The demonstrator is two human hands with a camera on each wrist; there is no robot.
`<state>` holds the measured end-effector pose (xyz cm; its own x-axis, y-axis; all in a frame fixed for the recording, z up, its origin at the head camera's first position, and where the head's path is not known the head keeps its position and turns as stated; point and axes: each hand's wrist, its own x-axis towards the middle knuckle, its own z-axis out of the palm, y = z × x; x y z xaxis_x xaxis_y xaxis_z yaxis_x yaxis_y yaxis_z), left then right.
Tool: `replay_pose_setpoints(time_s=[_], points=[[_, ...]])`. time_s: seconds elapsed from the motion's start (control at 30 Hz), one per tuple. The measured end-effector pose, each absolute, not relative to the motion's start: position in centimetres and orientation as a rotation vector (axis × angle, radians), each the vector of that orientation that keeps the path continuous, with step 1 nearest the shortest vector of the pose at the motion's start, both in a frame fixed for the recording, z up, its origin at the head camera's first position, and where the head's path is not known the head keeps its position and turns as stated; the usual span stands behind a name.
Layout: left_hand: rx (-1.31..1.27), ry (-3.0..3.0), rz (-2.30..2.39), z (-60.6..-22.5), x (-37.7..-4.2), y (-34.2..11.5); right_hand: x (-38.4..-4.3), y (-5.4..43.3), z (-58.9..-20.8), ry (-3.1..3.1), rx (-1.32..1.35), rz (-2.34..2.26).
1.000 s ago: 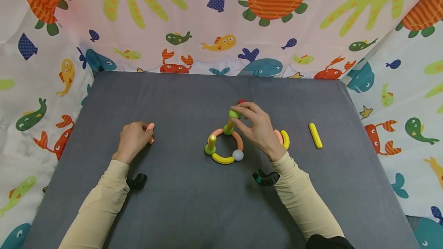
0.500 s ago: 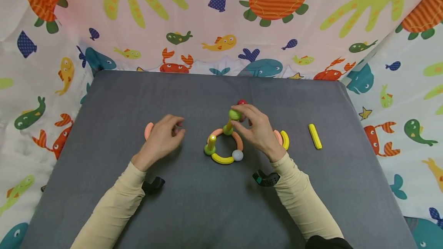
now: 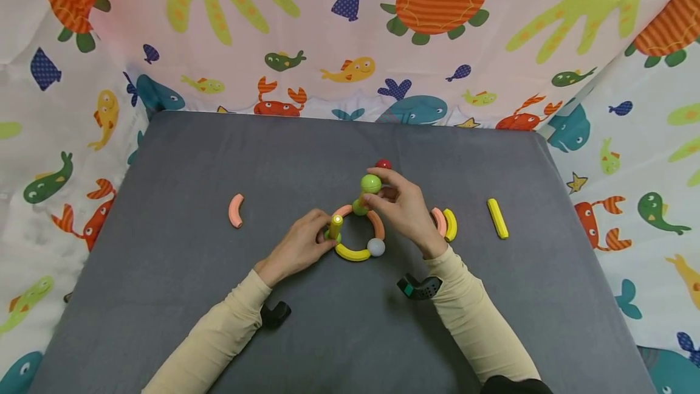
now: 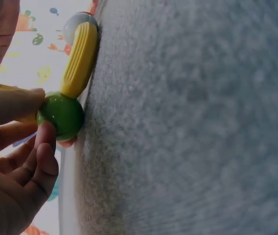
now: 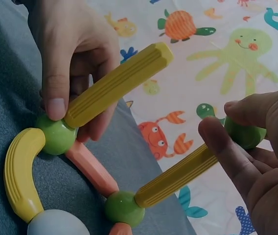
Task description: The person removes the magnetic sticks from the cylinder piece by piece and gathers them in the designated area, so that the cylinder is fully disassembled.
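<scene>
My left hand (image 3: 298, 245) pinches a green ball (image 4: 63, 115) at the left side of a ring of toy pieces on the table. From that ball rises an upright yellow stick (image 5: 119, 83). Another yellow stick (image 5: 175, 178) stands on the green ball (image 5: 124, 208) at the ring's far side. My right hand (image 3: 404, 208) holds the green ball (image 3: 370, 184) on top of this stick, thumb at the stick's upper end. The ring also has a yellow curved piece (image 3: 352, 254), a grey ball (image 3: 375, 247) and salmon curved pieces (image 3: 376, 224).
A red ball (image 3: 383, 164) lies just behind my right hand. Salmon (image 3: 439, 222) and yellow curved pieces (image 3: 451, 225) lie to its right, with a yellow stick (image 3: 497, 219) farther right. Another salmon curved piece (image 3: 236, 210) lies at left.
My left hand has let go of the salmon curved piece, moved right and taken hold of the ring's left green ball. My right thumb has slid slightly down from the upper green ball.
</scene>
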<state>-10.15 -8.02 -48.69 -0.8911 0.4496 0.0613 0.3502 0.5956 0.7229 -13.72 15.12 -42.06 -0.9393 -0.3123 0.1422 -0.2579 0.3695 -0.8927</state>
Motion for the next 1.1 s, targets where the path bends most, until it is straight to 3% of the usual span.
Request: replay_pose_setpoints(time_s=[0.33,0.77,0.93,1.1], points=[[0.730,2.733,1.190,-48.7,-10.2,-8.3,-13.7,14.5,-41.9,2.639,-0.693,-1.622],[0.782,2.759,1.171,-48.7,-10.3,-8.5,-13.8,13.9,-41.2,2.595,-0.674,-1.717],[0.801,2.772,1.183,-48.7,-10.4,-8.5,-16.2,14.6,-41.4,2.866,-0.509,-1.595],[0.778,2.759,1.189,-48.9,-10.2,-8.2,-19.9,15.1,-44.5,3.080,-0.371,-1.159]])
